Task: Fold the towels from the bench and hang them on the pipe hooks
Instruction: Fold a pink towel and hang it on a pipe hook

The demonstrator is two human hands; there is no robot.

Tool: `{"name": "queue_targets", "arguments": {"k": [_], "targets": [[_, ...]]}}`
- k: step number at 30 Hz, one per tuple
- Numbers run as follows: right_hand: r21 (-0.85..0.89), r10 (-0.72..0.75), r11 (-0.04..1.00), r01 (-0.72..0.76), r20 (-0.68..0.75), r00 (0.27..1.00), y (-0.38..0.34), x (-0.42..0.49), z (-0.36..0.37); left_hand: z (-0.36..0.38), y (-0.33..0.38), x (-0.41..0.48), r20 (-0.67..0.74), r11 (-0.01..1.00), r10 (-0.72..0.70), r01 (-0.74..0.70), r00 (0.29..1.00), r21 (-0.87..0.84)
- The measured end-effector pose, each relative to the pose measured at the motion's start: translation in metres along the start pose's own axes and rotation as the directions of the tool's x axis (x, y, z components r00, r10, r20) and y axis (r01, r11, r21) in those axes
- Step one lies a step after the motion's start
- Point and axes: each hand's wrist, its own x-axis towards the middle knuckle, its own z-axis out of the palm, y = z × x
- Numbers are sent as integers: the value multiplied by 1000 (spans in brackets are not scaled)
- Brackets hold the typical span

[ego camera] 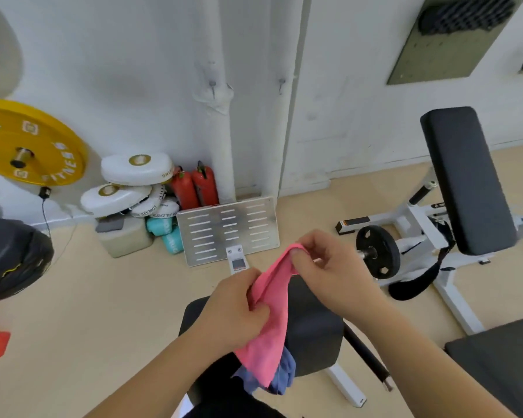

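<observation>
A pink towel (pixel 269 321) hangs between my hands above the black bench seat (pixel 314 324). My left hand (pixel 233 312) grips its middle edge, and my right hand (pixel 329 267) pinches its top corner, slightly higher. A blue towel (pixel 284 375) lies crumpled on the bench under the pink one, partly hidden. On the white wall ahead run two vertical pipes, each with a small metal hook: the left hook (pixel 213 86) and the right hook (pixel 281 84). Both hooks are bare.
A slotted metal plate (pixel 227 230) leans at the pipes' foot, beside two red extinguishers (pixel 194 188) and white pads (pixel 133 182). A yellow weight plate (pixel 27 143) is on the left. An incline bench (pixel 465 182) with a black plate (pixel 378 251) stands to the right.
</observation>
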Motion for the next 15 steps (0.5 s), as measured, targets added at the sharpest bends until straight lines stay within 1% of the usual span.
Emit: {"name": "queue_targets", "arguments": {"k": [2, 5, 6, 8, 11, 13, 15], "targets": [[108, 19, 994, -10, -90, 996, -15, 19, -11, -10, -5, 15, -80, 997, -43, 48, 996, 57], [192, 62, 981, -20, -216, 974, -25, 45, -30, -35, -11, 32, -155, 996, -59, 68, 986, 51], [209, 69, 978, -21, -225, 972, -27, 51, -35, -46, -9, 35, -177, 997, -48, 59, 983, 55], [236, 45, 972, 3, -198, 979, -31, 64, -41, -68, -1, 40, -273, 997, -13, 32, 962, 67], [237, -45, 967, 91, -192, 980, -43, 76, -54, -98, 20, 39, -444, 998, 12, 13, 896, 55], [265, -129, 945, 192, -238, 963, -54, 75, -68, -111, 36, 29, -552, 999, 32, -4, 833, 52], [274, -204, 920, 280, -275, 939, -61, 70, -83, -118, 45, 15, -651, 1000, 26, -27, 759, 8]]}}
